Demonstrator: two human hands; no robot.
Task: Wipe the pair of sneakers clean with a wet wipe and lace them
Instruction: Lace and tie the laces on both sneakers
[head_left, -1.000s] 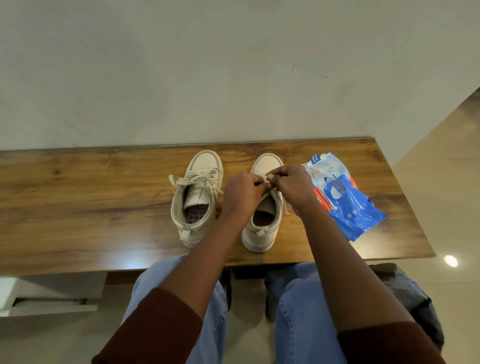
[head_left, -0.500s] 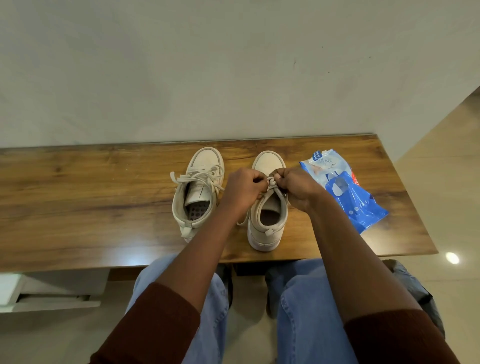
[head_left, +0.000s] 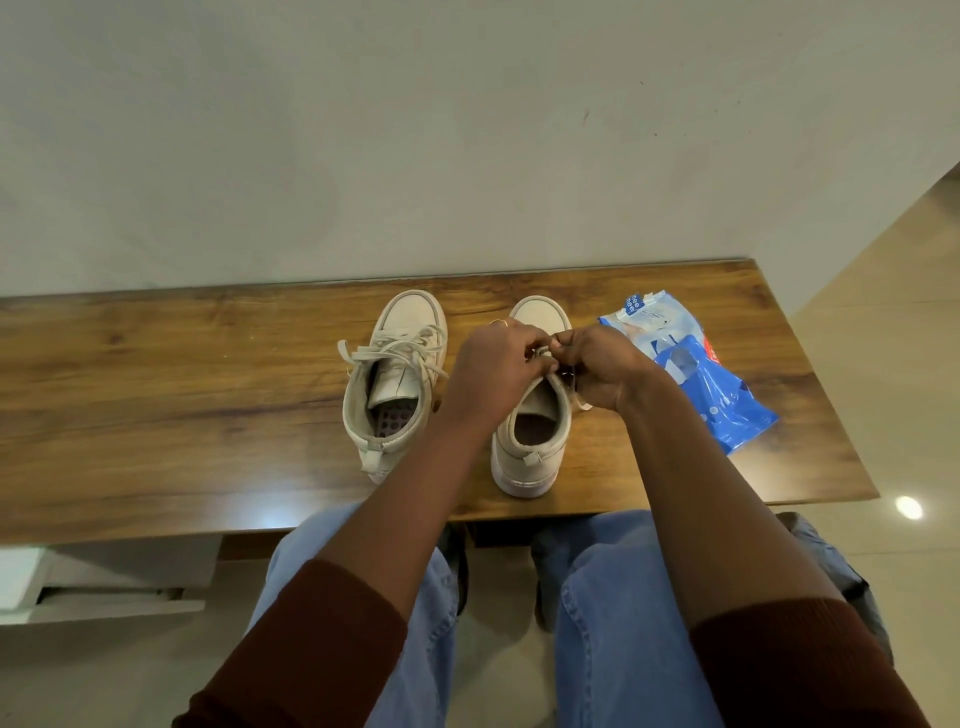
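Two cream sneakers stand side by side on the wooden bench (head_left: 156, 415), toes toward the wall. The left sneaker (head_left: 397, 384) has its laces tied loosely over the tongue. Over the tongue of the right sneaker (head_left: 530, 441) my left hand (head_left: 493, 369) and my right hand (head_left: 602, 369) meet, each pinching the lace (head_left: 545, 356) between curled fingers. Most of that lace is hidden under my hands. A blue and white wet wipe pack (head_left: 691, 374) lies just right of my right hand.
A plain wall runs behind the bench. The bench's right end drops off to a tiled floor (head_left: 883, 338). My knees in blue jeans (head_left: 613, 613) sit under the front edge. A white shelf (head_left: 104, 587) shows below the bench at the left.
My hands stay over the right sneaker's tongue, working the lace with small finger shifts. The sneakers and the pack have not moved.
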